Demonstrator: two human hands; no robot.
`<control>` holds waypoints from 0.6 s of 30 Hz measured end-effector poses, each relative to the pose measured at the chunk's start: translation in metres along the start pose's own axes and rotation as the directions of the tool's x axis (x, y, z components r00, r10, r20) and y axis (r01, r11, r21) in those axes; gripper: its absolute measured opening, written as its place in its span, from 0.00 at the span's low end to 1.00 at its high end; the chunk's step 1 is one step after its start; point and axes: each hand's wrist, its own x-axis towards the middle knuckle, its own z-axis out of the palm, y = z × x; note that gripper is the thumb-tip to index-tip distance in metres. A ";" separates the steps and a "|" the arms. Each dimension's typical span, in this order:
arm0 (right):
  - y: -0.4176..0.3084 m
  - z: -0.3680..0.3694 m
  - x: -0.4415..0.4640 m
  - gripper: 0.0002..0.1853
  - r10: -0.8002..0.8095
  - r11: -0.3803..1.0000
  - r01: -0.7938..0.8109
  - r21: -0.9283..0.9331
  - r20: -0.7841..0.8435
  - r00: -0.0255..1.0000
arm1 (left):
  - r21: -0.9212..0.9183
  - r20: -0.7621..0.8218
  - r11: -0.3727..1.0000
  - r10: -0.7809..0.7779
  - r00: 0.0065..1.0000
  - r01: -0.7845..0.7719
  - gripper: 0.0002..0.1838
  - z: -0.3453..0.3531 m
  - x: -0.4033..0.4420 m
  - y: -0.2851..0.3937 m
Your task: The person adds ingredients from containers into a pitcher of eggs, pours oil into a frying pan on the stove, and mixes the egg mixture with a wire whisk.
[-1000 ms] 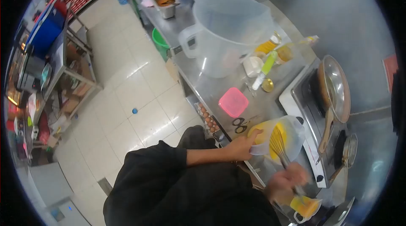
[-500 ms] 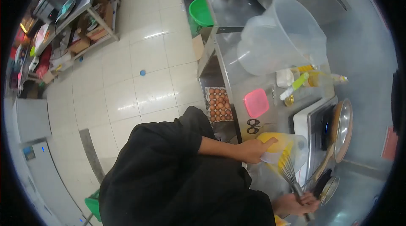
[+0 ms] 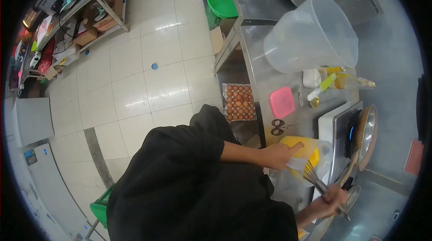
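Observation:
My left hand [image 3: 280, 155] is closed on the rim of a translucent plastic container [image 3: 321, 147] that holds a yellow mixture [image 3: 292, 142]. Its thumb or a finger lies along the container's side. In my right hand [image 3: 330, 201] is the handle of a wire whisk [image 3: 313, 177]. The whisk's wires are at the container's mouth, near the yellow mixture; how deep they reach is hard to see. Close to the container lies a pair of black-handled scissors [image 3: 278, 127] on the steel counter [image 3: 265, 99], with a pink lid [image 3: 282, 102] beyond it.
A portable stove [image 3: 326, 121] stands beside the container, with a pan [image 3: 368, 137] leaning behind it. A large clear bucket [image 3: 292, 38] and a green-handled tool [image 3: 321, 87] are farther along. Eggs in a tray [image 3: 239, 102] sit on the lower shelf.
The view has shifted a little, moving most things slightly right and up. My right hand and the whisk have moved up, and the whisk's tilt has changed. My left hand keeps its hold.

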 end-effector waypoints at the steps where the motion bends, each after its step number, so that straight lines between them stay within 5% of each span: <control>1: 0.000 0.003 -0.001 0.13 0.001 1.000 -0.001 -0.003 -0.004 1.000 | -0.002 0.004 1.000 0.000 1.000 0.000 0.39 0.001 0.000 0.001; 3: 0.001 0.009 -0.008 0.12 -0.322 0.945 0.263 -0.193 -0.425 0.846 | 0.018 -0.019 1.000 -0.018 1.000 0.018 0.40 0.003 0.000 0.001; 4: 0.033 -0.007 -0.020 0.10 -0.489 0.857 0.380 -0.348 -0.316 0.813 | 0.018 -0.008 1.000 -0.019 1.000 0.019 0.40 0.006 -0.001 0.001; 5: 0.049 -0.007 -0.032 0.10 -0.486 0.857 0.373 -0.356 -0.319 0.813 | 0.031 -0.040 0.999 -0.037 0.999 0.038 0.39 0.010 -0.002 0.002; 7: 0.065 0.004 -0.051 0.07 -0.132 0.966 0.089 -0.242 -0.167 0.977 | 0.031 -0.067 0.997 -0.071 0.995 0.074 0.39 0.020 -0.005 0.004; 11: 0.048 0.006 -0.045 0.07 -0.182 0.887 0.093 -0.452 -0.158 0.970 | 0.023 -0.089 0.986 -0.160 0.983 0.162 0.42 0.019 -0.008 0.009; 13: 0.046 0.006 -0.049 0.20 -0.070 0.865 -0.034 -0.501 -0.186 0.980 | 0.013 -0.008 0.976 -0.216 0.976 0.216 0.43 0.015 -0.019 0.010; 14: 0.049 0.003 -0.053 0.20 -0.068 0.855 -0.066 -0.514 -0.237 0.969 | 0.036 -0.083 0.995 -0.088 0.993 0.092 0.42 0.012 -0.025 0.009; 16: 0.051 -0.002 -0.064 0.32 -0.204 0.834 0.134 -0.535 -0.074 0.976 | 0.050 -0.102 0.997 0.064 0.993 -0.059 0.42 0.007 -0.039 0.012; 18: 0.045 0.003 -0.091 0.36 -0.088 0.801 -0.061 -0.595 -0.218 0.972 | 0.097 -0.141 0.994 0.069 0.988 -0.055 0.40 -0.003 -0.053 0.013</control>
